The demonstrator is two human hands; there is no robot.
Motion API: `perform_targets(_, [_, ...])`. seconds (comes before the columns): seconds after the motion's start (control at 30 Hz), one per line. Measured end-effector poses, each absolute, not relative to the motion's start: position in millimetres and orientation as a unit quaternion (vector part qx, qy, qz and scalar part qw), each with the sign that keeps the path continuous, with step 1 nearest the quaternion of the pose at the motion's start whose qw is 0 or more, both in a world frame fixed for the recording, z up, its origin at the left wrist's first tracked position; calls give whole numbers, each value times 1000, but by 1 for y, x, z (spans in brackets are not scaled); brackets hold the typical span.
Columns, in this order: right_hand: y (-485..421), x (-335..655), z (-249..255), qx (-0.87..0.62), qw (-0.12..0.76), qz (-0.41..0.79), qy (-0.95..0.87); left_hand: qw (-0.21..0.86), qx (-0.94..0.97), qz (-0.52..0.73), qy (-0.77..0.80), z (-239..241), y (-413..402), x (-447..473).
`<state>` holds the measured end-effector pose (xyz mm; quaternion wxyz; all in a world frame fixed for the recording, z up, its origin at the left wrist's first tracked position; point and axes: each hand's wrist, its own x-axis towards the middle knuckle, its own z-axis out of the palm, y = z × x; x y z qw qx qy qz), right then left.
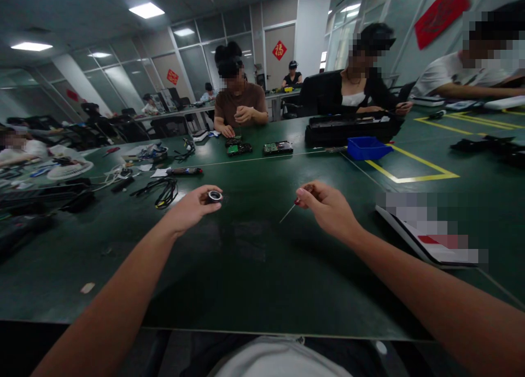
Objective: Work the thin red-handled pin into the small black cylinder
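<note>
Between the thumb and fingers of my left hand [193,206] is a small black cylindrical part with a bright ring [214,196] around its opening, which faces up. My right hand [324,206] is closed around the dark red handle of a thin screwdriver [288,213]. The screwdriver's shaft slants down and to the left, its tip apart from the black part. Both hands are held over the green table [229,278]. My curled fingers hide most of the screwdriver's handle.
Black cables [163,193] and a dark, pen-like tool [184,171] lie beyond my left hand. Circuit-board devices [278,148] are at the far side, near a blue bin [368,148]. At right lies a white booklet or flat device [426,235]. Several people sit around.
</note>
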<state>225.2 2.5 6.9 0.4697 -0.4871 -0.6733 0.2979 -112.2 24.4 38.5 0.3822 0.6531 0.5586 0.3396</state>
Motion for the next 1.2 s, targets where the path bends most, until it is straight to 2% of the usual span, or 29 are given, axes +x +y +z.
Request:
perform_targets(0.17, [6,226,4,-433,524,367,-635,413,723,272,484,29,28,-49])
perform_targets(0.3, [9,225,2,-390,588,443,-553,377,742,257,492,22,20,-13])
perform_targets(0.4, [10,224,3,-389,599,456,-531,329,753,263,506,13,13,0])
perform_targets(0.63, [6,221,4,-424,552,378,-611,285,762,301,497,0,7,3])
perform_targets(0.9, [4,222,4,-443,543,347,-623,279,764,318,487,1,4,2])
perform_targets(1.2, [-8,222,18,-536,472,227,-662,249,778,316,482,-2,5,0])
